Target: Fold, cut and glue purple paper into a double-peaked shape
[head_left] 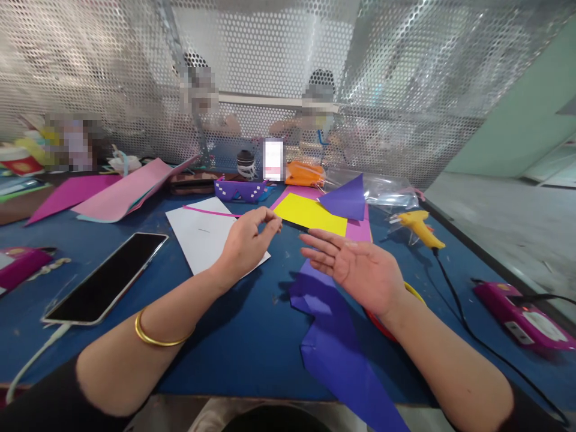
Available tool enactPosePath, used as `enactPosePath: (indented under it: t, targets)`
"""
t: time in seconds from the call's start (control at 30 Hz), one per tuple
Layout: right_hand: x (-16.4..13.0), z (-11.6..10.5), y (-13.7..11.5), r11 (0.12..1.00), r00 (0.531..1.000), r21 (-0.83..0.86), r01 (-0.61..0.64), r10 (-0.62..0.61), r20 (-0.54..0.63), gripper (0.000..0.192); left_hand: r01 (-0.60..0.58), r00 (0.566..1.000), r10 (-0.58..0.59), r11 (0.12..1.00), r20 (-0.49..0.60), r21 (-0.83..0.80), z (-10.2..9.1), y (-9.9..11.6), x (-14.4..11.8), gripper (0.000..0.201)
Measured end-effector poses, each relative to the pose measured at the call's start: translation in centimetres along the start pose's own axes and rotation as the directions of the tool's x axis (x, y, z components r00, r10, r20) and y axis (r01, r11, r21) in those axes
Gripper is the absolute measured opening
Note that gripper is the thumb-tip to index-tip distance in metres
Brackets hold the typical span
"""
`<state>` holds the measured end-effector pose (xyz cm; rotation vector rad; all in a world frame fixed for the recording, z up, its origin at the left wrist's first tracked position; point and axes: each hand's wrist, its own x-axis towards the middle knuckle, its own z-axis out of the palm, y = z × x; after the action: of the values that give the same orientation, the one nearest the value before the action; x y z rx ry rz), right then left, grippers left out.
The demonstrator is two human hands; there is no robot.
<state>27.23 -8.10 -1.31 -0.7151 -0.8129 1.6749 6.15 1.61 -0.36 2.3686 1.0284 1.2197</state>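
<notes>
Above the blue surface (252,354): left hand (245,243) fingers pinching a pink strip (211,212); right hand (360,267) fingers spread over purple paper (333,336); strip may tear if tugged.

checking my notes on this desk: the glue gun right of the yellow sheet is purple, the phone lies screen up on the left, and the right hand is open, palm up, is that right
Not quite: the glue gun is yellow, not purple. The head view shows it lying right of the yellow sheet. The rest holds: the phone lies screen up on the left, and the right hand is open, palm up.
</notes>
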Motion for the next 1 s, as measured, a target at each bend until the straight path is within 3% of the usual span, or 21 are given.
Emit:
enactPosePath:
  t: [0.33,0.57,0.7,0.77,0.87,1.0]
  targets:
    - [-0.2,0.1,0.1,0.998,1.000,-0.057,-0.004,0.005,0.018,0.045,-0.049,0.995,0.056,0.995,0.083,-0.082,0.6,1.5,-0.9,0.010]
    - [-0.4,0.5,0.1,0.998,1.000,-0.064,-0.003,0.005,0.023,0.047,0.049,0.988,-0.035,0.995,0.148,-0.091,0.8,1.3,-0.9,0.013]
    - [-0.5,0.5,-0.3,0.995,0.999,-0.089,0.052,-0.053,-0.009,0.044,0.151,0.979,-0.149,0.989,0.142,-0.005,0.6,0.8,-0.7,0.022]
    - [-0.4,0.2,-0.6,0.988,0.993,-0.121,0.097,-0.104,-0.060,0.041,0.206,0.962,-0.215,0.976,0.167,0.070,0.4,0.7,-0.6,0.031]
    - [-0.2,-0.4,-1.1,0.933,0.967,-0.318,0.168,-0.220,-0.132,0.040,0.229,0.921,-0.274,0.956,0.276,0.185,0.5,1.0,-0.9,0.032]
    - [0.5,-1.4,-0.7,0.792,0.944,-0.580,0.189,-0.310,-0.115,0.040,0.218,0.823,-0.330,0.935,0.462,0.280,1.4,1.9,-1.7,0.030]
